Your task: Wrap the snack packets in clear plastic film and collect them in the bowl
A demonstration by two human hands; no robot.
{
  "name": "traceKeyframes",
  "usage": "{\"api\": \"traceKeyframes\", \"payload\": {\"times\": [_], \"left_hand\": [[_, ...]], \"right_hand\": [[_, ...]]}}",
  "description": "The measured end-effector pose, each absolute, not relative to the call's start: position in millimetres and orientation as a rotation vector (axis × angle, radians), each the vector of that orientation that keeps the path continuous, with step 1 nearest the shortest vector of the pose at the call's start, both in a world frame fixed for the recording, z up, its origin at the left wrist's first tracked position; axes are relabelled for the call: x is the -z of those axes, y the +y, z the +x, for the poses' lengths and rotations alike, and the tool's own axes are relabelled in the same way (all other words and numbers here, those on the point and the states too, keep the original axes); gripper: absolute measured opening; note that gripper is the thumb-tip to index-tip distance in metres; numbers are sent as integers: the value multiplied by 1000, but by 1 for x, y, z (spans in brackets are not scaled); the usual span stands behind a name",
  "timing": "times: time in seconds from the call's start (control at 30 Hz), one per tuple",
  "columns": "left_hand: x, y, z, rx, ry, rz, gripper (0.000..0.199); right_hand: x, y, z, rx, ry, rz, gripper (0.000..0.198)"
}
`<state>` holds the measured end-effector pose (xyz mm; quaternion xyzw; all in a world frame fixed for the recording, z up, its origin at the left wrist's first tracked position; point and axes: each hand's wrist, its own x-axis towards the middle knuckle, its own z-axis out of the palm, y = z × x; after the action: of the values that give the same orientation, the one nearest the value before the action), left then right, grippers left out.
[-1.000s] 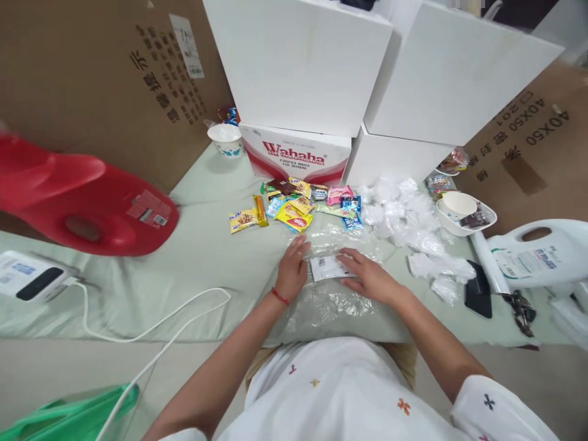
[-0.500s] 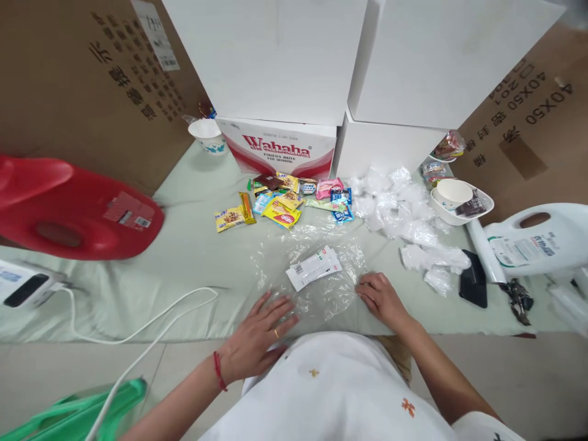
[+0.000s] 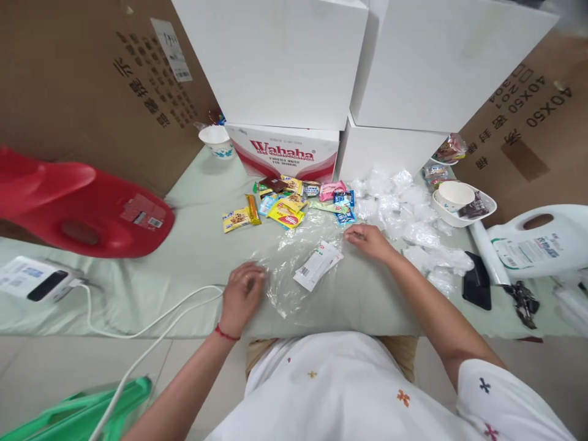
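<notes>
A thin, crinkled clear plastic sheet (image 3: 281, 294) lies on the cloth-covered table. White sachets (image 3: 316, 268), at least two overlapping, rest on its middle. My left hand (image 3: 242, 293) is at the sheet's left edge with its fingers curled in and closed on the plastic. At the upper right edge, my right hand (image 3: 370, 241) pinches the plastic between thumb and fingers. Just beyond the sheet sits a pile of small wrapped snacks (image 3: 287, 211) in yellow, blue, pink and green. Crumpled clear plastic bundles (image 3: 390, 202) are heaped beyond my right hand.
White boxes (image 3: 285, 150) are stacked at the back. A red jug (image 3: 105, 214) and a white device with a cable (image 3: 41, 278) stand left. On the right are a white tray (image 3: 487, 208), a plastic roll (image 3: 489, 254), a white jug (image 3: 542, 239), a dark phone-like slab (image 3: 476, 280) and keys (image 3: 525, 303).
My left hand has moved left and up, its fingers going from spread to curled. The right hand has moved up along the sheet's edge. The sachets have turned and the sheet has shifted.
</notes>
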<state>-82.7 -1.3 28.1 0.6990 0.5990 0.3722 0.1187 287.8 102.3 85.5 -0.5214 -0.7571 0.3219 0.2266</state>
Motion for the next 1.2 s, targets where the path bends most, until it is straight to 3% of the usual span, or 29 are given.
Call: {"api": "traceKeyframes", "payload": {"times": [0.1, 0.27, 0.33, 0.47, 0.63, 0.87, 0.97, 1.03, 1.1, 1.2], "left_hand": [[-43, 6, -76, -1268, 1931, 2106, 18], [-54, -42, -41, -1139, 929, 2774, 31], [-46, -57, -30, -1046, 838, 2805, 37], [-28, -62, -21, -967, 1071, 2778, 39], [-24, -54, -17, -1083, 1155, 2706, 17], [-13, -24, -51, -1081, 2088, 1569, 19], [-18, -20, -66, -1221, 2311, 1470, 21], [-29, -23, -64, -1449, 2334, 1656, 17], [-42, -26, -52, -1553, 2068, 2026, 15], [-53, -22, -19, -1256, 1508, 2473, 32]], "right_hand": [[-76, 120, 274, -944, -2093, -1522, 23], [-66, 128, 268, -984, -2100, -1553, 21], [-66, 130, 270, -993, -2090, -1552, 22], [-68, 135, 273, -978, -2101, -1564, 24], [-69, 139, 273, -978, -2097, -1569, 26], [-57, 145, 272, -1021, -2060, -1623, 27], [-55, 143, 268, -856, -2202, -1765, 22], [-58, 140, 263, -556, -2349, -1869, 17], [-66, 139, 255, -251, -2427, -1917, 18], [-81, 147, 234, -71, -2490, -1791, 28]]}}
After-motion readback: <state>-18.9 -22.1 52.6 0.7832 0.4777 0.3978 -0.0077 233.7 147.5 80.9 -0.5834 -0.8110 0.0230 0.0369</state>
